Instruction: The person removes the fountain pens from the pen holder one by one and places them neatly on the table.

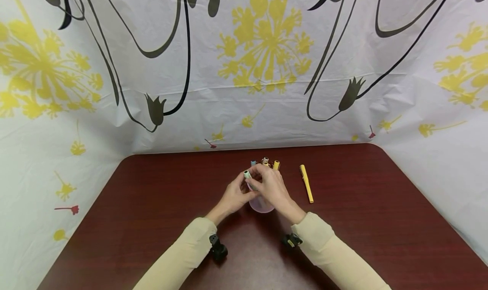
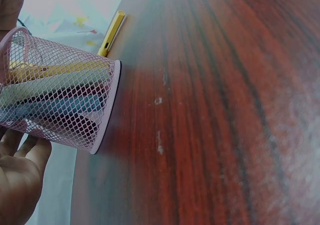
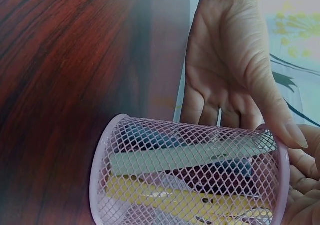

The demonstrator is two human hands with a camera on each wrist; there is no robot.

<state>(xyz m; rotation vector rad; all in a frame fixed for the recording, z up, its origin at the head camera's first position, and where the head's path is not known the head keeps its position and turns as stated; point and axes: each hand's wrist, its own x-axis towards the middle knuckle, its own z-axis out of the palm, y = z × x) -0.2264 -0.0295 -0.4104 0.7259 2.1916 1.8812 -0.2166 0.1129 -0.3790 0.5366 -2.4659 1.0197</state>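
Note:
A pink mesh pen holder (image 1: pixel 261 206) stands upright on the table with several pens inside, among them yellow, blue and pale green ones. My left hand (image 1: pixel 233 197) holds its left side, fingers behind the mesh and thumb by the rim; in the left wrist view the hand (image 2: pixel 20 182) lies beside the mesh. Above the rim, my right hand (image 1: pixel 271 186) pinches the upper end of a pale green pen (image 1: pixel 246 174), whose lower part shows through the mesh (image 3: pixel 165 157). The right fingertips are partly hidden in the wrist views.
A yellow pen (image 1: pixel 306 184) lies by itself on the dark red-brown table (image 1: pixel 164 188), to the right of the holder. White cloth (image 1: pixel 213 69) with yellow flowers and grey stems hangs behind and at both sides of the table.

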